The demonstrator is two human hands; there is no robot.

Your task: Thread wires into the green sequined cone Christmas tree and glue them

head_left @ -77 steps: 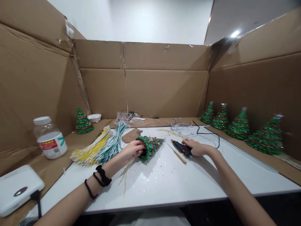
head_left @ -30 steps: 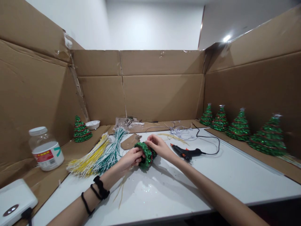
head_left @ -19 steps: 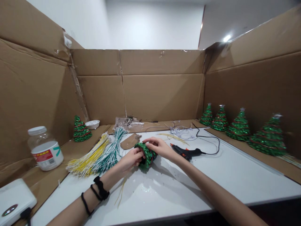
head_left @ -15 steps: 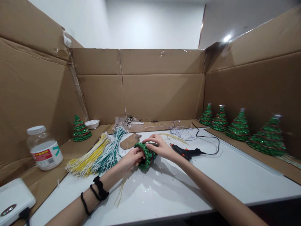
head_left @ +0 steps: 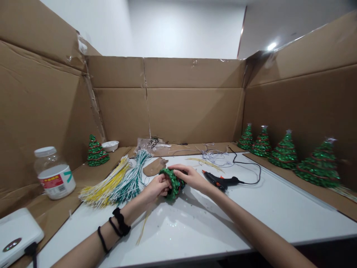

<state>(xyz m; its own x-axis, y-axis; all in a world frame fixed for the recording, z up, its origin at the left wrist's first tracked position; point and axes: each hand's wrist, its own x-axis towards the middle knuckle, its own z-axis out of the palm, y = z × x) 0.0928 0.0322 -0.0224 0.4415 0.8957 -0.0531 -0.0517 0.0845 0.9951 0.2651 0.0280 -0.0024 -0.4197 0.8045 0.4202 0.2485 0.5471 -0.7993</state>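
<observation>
A small green tinsel Christmas tree (head_left: 175, 188) lies tipped on its side over the white board, its base turned toward my left hand. My left hand (head_left: 159, 187) has its fingers bent in at the open base; what the fingertips pinch inside is hidden. Over the tree's top and far side curls my right hand (head_left: 189, 176), gripping it. A bundle of green-and-white wire stems (head_left: 131, 182) lies just left of my left hand, beside a yellow-and-white bundle (head_left: 107, 186). Right of my right hand rests a black glue gun (head_left: 220, 181) with an orange tip.
Several finished trees (head_left: 284, 150) line the right edge, and another tree (head_left: 96, 152) stands at left near a white bowl (head_left: 111, 145). A plastic jar (head_left: 55, 175) and a white box (head_left: 19, 234) sit at left. Tangled wires (head_left: 213, 154) lie behind; cardboard walls (head_left: 192, 111) enclose the table.
The view has shifted very slightly. My right fingers lie a little flatter over the tree; my left hand stays at its base.
</observation>
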